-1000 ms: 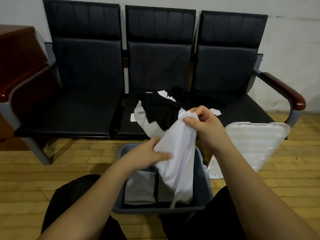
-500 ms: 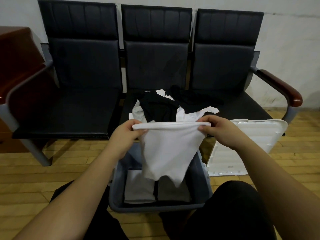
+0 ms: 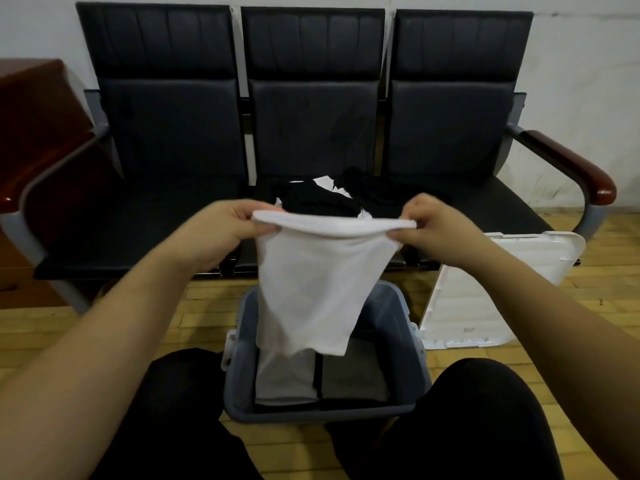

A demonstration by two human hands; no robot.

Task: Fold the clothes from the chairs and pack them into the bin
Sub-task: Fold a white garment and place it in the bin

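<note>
Both hands, the left hand (image 3: 221,230) and right hand (image 3: 433,226), pinch the top edge of a white garment (image 3: 311,289) hanging above the grey bin (image 3: 412,344) at six o'clock, apparently mid-fold; next likely needs halving it before laying it beside the folded clothes (image 3: 322,379).

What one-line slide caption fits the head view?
Both hands, left and right, stretch a white garment above the grey bin.
</note>
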